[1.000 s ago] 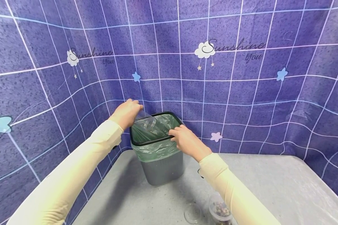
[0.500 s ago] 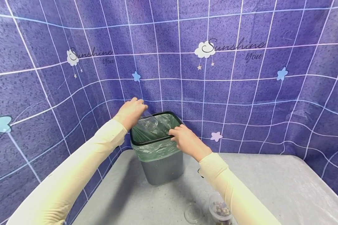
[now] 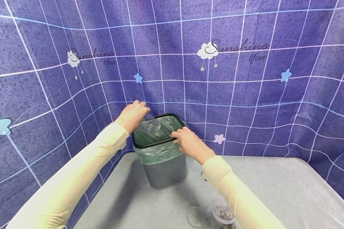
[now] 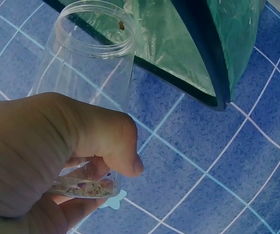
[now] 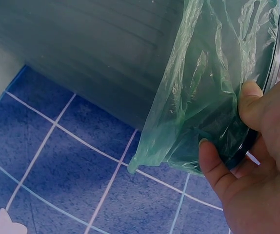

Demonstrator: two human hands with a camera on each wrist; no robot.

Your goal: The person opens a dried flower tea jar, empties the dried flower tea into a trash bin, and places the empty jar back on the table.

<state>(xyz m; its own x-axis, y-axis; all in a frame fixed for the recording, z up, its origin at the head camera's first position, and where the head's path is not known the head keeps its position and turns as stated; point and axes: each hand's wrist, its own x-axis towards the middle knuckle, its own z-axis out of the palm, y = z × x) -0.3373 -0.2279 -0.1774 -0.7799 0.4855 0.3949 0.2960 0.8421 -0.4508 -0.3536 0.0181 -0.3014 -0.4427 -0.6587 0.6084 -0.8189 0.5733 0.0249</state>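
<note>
My left hand [image 3: 133,116] grips a clear plastic jar [image 4: 89,73] near its base, fingers and thumb wrapped round it. In the head view the jar tips mouth-down over the opening of a grey trash can [image 3: 166,171]. Small dry flakes [image 4: 93,187] gather at the jar's base, and one brown bit clings near its threaded mouth. A green bag [image 5: 198,87] lines the can and folds over under its black rim [image 3: 154,145]. My right hand [image 3: 189,143] pinches that rim and the bag at the front right corner, thumb on the outside.
On the grey table [image 3: 263,187], near the front, stands a clear tub [image 3: 224,212] of dried pieces. A round clear lid [image 3: 196,217] lies to its left. Behind the trash can hangs a purple gridded curtain [image 3: 172,63], which also runs along the left side.
My left hand has shifted slightly right with the jar, further over the trash can, then stays about there. My right hand keeps its hold on the rim.
</note>
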